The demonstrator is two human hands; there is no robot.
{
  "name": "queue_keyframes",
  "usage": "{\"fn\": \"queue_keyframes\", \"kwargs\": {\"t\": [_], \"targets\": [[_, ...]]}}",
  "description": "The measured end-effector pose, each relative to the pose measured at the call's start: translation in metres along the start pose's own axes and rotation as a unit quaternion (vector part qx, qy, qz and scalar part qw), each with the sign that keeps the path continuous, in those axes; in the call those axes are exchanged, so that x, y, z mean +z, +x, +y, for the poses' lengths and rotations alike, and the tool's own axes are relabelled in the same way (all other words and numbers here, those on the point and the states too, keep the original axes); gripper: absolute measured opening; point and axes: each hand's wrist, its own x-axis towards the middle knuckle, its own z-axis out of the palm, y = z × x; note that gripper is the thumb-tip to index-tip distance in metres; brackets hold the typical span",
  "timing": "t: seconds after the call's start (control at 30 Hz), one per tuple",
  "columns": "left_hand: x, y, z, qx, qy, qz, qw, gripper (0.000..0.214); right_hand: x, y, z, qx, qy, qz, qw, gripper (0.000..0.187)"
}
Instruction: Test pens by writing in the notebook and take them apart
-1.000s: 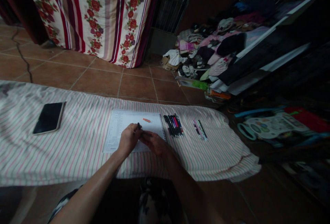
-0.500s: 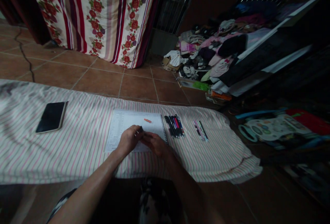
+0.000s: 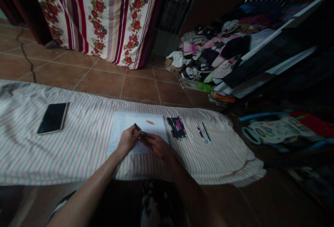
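Note:
Over a spiral notebook (image 3: pixel 157 118) with a written or printed page at its left, my two hands meet. My left hand (image 3: pixel 127 140) is closed around a slim black pen (image 3: pixel 136 127), whose end points up and away from me. Close against it, my right hand (image 3: pixel 158 146) has its fingers pinched on a small dark piece; whether this is part of the same pen I cannot tell. A short orange stick-like item (image 3: pixel 149 122) lies on the page just beyond my fingers. To the right, several pens (image 3: pixel 177 128) lie side by side.
A smaller group of slim pens (image 3: pixel 203 132) lies farther right on the striped cloth (image 3: pixel 86 143). At the left is a black tablet-like device (image 3: pixel 53 118). Beyond the cloth are floor tiles (image 3: pixel 104 77), a flowered curtain (image 3: pixel 109 18) and a clothes pile (image 3: pixel 211 51).
My hands have turned slightly and drawn a little apart. The black pen's end now sticks up from my left hand, farther left than before. The items on the cloth have not moved.

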Motion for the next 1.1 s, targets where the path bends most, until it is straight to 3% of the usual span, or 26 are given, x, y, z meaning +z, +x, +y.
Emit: {"fn": "queue_keyframes", "kwargs": {"t": [0.27,0.43,0.63,0.87,1.0,1.1], "targets": [[-0.001,0.004,0.001,-0.127,-0.201,0.036,0.971,0.010,-0.001,0.000,0.001,-0.003,0.012,0.019,1.000,0.028],[-0.010,0.001,0.010,-0.227,-0.329,0.066,0.914,0.013,0.000,-0.001,0.001,0.001,0.025,0.033,0.999,0.028],[-0.023,-0.001,0.018,-0.306,-0.462,0.040,0.831,0.019,0.007,-0.004,-0.002,0.004,-0.015,0.066,0.998,0.031],[-0.029,-0.004,0.026,-0.327,-0.571,-0.007,0.753,0.020,0.032,-0.009,-0.006,-0.060,-0.173,0.126,0.975,0.038],[-0.028,-0.006,0.029,-0.317,-0.595,-0.019,0.738,0.028,0.042,-0.004,-0.005,-0.101,-0.222,0.140,0.960,0.042],[-0.027,-0.008,0.030,-0.311,-0.596,-0.026,0.740,0.032,0.050,-0.002,-0.007,-0.162,-0.282,0.153,0.933,0.041]]}}
